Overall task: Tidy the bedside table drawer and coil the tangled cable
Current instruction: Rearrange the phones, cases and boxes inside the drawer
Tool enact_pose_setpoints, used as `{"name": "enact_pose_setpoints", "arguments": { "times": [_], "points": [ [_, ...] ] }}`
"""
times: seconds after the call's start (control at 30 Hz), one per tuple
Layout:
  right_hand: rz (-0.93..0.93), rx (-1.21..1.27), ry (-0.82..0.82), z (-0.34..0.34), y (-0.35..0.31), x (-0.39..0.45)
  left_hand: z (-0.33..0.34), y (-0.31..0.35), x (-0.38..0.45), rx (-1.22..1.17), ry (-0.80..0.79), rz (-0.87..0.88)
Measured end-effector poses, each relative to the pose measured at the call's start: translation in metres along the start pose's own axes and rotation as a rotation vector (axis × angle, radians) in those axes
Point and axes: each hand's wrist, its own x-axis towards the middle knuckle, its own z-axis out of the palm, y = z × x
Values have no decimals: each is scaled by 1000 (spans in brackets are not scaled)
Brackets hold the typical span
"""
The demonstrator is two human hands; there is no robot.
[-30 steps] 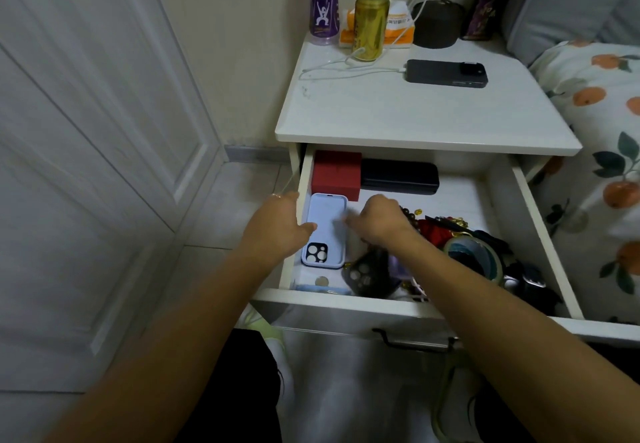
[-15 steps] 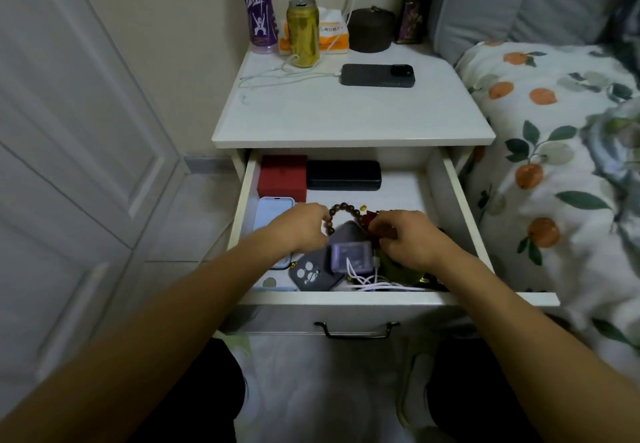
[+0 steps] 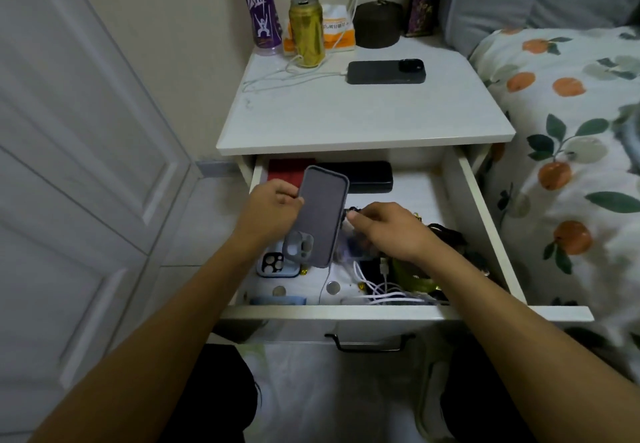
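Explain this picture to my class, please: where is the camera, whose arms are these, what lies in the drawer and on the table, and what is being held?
No machine here: a person wears a camera on the head, looking down at their own arms. The left hand grips a grey phone case lifted above the open drawer. The right hand pinches something small; it is too blurred to name. In the drawer lie a tangled white cable, a light blue phone case, a red box, a black case and coins. On the tabletop rest a black phone, plugged in, and a gold can.
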Motion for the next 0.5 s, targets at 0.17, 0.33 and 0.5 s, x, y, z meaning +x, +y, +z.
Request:
{"name": "enact_pose_setpoints", "arguments": {
  "times": [0.17, 0.33, 0.5],
  "points": [
    [108, 276, -50, 29, -28, 10, -8, -9, -2, -45, -67, -57],
    [239, 263, -113, 50, -41, 36, -36, -41, 0, 429, 82, 164],
    [289, 120, -124, 74, -47, 60, -44, -58, -1, 180, -95, -118]
  ]
}}
